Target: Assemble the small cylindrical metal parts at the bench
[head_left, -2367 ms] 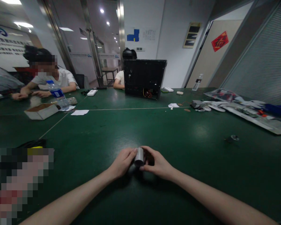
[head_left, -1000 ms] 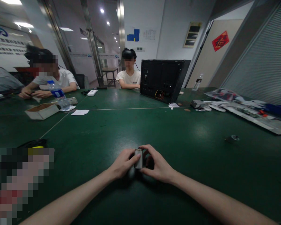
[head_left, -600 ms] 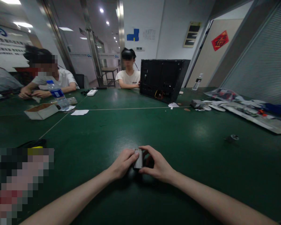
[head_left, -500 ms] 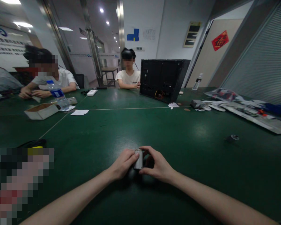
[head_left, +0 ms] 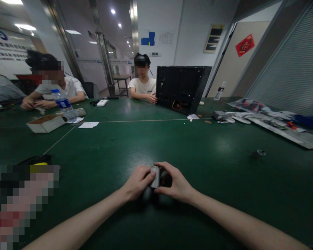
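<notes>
A small silver metal cylinder is held just above or on the green table, in front of me. My left hand is closed round its left side, with the thumb lying along the face toward me. My right hand curves in from the right, fingertips at the far end and thumb at the near end of the cylinder. The underside of the cylinder and most of the left fingers are hidden. Off to the right lies a small dark round part with a shiny metal end.
A large black box-like case stands at the far side beside a person. At the left are a carton, a water bottle and another person. Assorted parts and a long white panel lie at the right.
The cylinder has turned in my hands: its dark open end faced me earlier, now its side does. My left thumb moved onto it. The black case was shifted right and turned.
</notes>
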{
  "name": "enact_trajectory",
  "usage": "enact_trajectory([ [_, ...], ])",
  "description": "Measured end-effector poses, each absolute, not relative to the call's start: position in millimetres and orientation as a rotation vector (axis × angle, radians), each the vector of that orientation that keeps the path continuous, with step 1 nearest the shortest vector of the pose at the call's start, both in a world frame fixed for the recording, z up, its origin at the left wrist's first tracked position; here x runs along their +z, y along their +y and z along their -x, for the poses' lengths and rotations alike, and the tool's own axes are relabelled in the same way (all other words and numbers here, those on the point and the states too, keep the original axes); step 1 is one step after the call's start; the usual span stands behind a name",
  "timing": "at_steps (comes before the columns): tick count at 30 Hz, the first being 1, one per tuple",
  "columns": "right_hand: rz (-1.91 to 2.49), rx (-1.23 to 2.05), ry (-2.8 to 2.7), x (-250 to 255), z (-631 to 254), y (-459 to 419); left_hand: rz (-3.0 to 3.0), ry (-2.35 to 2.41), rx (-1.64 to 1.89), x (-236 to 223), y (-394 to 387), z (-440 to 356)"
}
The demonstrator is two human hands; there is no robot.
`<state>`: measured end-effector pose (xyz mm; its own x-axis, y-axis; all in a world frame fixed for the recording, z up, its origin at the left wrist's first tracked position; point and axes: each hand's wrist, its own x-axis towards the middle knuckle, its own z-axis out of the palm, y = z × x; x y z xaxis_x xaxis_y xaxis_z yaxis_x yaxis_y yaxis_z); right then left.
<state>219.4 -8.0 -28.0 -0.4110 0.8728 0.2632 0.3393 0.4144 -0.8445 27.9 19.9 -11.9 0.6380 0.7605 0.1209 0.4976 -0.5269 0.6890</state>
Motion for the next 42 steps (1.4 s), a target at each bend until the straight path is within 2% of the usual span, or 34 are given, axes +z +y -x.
enact_trajectory([
  [5,1.024,0.838,-2.004,-27,-220,-9,-2.241,0.980,0.532,-11,21,-31],
  [11,0.971,0.880,-2.013,-26,-221,-8,-2.120,0.903,0.520,-11,23,-29],
  [18,1.019,1.115,-1.838,-33,-222,-1,-2.056,0.977,0.581,-12,21,-27],
  [25,0.868,1.455,-1.647,-35,-223,6,-2.132,0.847,0.535,-14,21,-29],
  [32,0.899,1.434,-1.612,-39,-221,6,-2.102,0.890,0.568,-14,22,-29],
  [42,1.037,1.065,-1.936,-28,-220,-7,-2.234,0.998,0.545,-12,21,-28],
])
